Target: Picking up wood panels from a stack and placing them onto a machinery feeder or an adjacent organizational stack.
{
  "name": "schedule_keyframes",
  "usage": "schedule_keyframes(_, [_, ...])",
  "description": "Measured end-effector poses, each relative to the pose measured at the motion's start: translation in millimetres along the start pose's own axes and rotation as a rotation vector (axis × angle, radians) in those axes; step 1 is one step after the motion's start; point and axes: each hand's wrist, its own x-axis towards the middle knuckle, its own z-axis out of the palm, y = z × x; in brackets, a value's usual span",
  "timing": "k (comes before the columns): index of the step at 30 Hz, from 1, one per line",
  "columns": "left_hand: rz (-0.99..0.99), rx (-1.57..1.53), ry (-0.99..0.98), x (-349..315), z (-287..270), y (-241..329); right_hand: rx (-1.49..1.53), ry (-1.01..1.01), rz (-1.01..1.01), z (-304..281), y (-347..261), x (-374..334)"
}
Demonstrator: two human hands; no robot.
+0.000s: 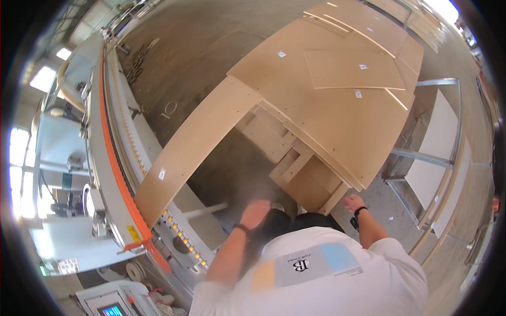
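My left hand [255, 213] hangs in front of my dark trousers, near the end of a pale bar. It is smeared by motion, and how its fingers lie does not show. My right hand [353, 202], with a black band at the wrist, is beside the near corner of a stack of brown boards. Its fingers are curled in, and I see nothing in them. A long brown panel [195, 139] reaches from the machine at the left to the board stack [321, 113]. Neither hand touches this panel.
A long machine with an orange rail [112, 152] and a row of yellow rollers [179, 238] runs along the left. Below the stack's edge is an open box-like wooden frame [316, 181]. Metal racks [427, 155] with white panels stand at the right. A lit screen [112, 310] shows at lower left.
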Motion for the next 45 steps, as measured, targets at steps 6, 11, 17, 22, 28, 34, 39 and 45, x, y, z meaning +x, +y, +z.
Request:
schedule_keyframes(6, [-0.229,0.695,-0.659,-162,-30,-72,0.685,-0.003,0.342,-19,103,-36])
schedule_keyframes(11, [-0.717,0.02,-0.808,-380,-59,-79,0.597,-0.176,0.352,3,75,-48])
schedule_keyframes(17, [-1.253,-0.308,-0.657,-481,43,-45,-0.061,-0.345,0.007,43,-38,17])
schedule_keyframes(22, [-0.56,-0.103,-0.19,-359,88,-4,-0.045,-0.245,-0.252,52,-148,31])
schedule_keyframes(28, [-0.783,-0.546,0.208,-100,-1,26,0.191,-0.241,-0.314,51,-178,19])
schedule_keyframes(34, [-0.284,-0.476,0.038,22,0,24,0.042,-0.076,-0.301,30,-93,2])
schedule_keyframes(39, [-0.34,-0.045,-0.182,-69,-6,-49,0.407,-0.029,0.056,10,0,-32])
schedule_keyframes(45, [-0.806,0.255,-0.583,-289,-64,-61,0.447,-0.189,0.318,3,97,-36])
